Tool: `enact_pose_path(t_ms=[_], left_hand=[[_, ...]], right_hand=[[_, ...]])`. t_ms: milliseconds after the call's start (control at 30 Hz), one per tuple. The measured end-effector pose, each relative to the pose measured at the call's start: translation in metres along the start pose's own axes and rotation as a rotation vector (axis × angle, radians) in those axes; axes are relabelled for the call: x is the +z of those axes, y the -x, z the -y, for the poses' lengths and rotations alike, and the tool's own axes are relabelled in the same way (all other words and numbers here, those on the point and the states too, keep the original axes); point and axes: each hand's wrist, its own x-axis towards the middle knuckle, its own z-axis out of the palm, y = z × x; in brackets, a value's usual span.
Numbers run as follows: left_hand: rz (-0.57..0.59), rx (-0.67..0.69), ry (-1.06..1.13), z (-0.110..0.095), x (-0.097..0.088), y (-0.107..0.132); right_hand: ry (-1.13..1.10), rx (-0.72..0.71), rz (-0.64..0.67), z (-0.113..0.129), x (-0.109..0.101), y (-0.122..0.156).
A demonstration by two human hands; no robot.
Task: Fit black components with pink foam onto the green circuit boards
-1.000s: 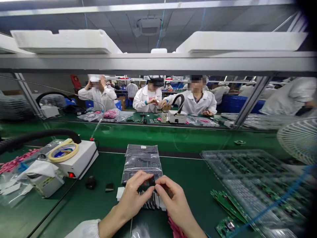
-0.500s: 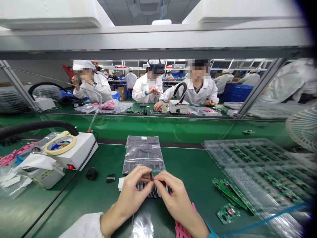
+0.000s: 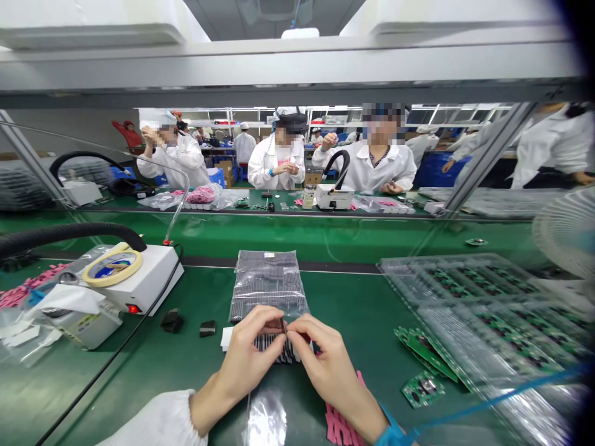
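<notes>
Between the fingertips of my left hand is a small dark strip, pinched upright. My right hand pinches at the same strip from the other side, its thumb and forefinger closed. Both hands hover over a stack of black-and-white striped pieces, partly hidden by my fingers. Just behind lies a clear plastic bag filled with rows of thin dark strips. Pink strips lie under my right forearm, and a shiny silver sheet rests between my wrists.
On the right stand clear trays of green circuit boards, with loose boards beside them. To the left are a white box with a tape roll, a black cable and small black pieces. Co-workers sit across the bench.
My hands stay at nearly the same place, still pinching the strip. The view has shifted slightly. Across the bench, a co-worker has raised a hand from the table.
</notes>
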Motion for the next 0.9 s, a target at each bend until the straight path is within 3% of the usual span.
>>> enact_pose_path(t_ms=[467, 700, 800, 900], left_hand=[[-0.002, -0.003, -0.002, 0.0, 0.001, 0.0], [0.04, -0.018, 0.005, -0.004, 0.002, 0.001], [0.039, -0.065, 0.025, -0.01, -0.004, -0.002], [-0.052, -0.126, 0.026, -0.015, -0.018, -0.005]], right_hand=[[0.038, -0.005, 0.013, 0.002, -0.001, 0.0], [0.267, -0.132, 0.035, -0.009, -0.001, 0.002], [0.358, -0.141, 0.002, -0.015, -0.009, -0.003], [0.422, -0.127, -0.023, -0.016, -0.019, -0.005]])
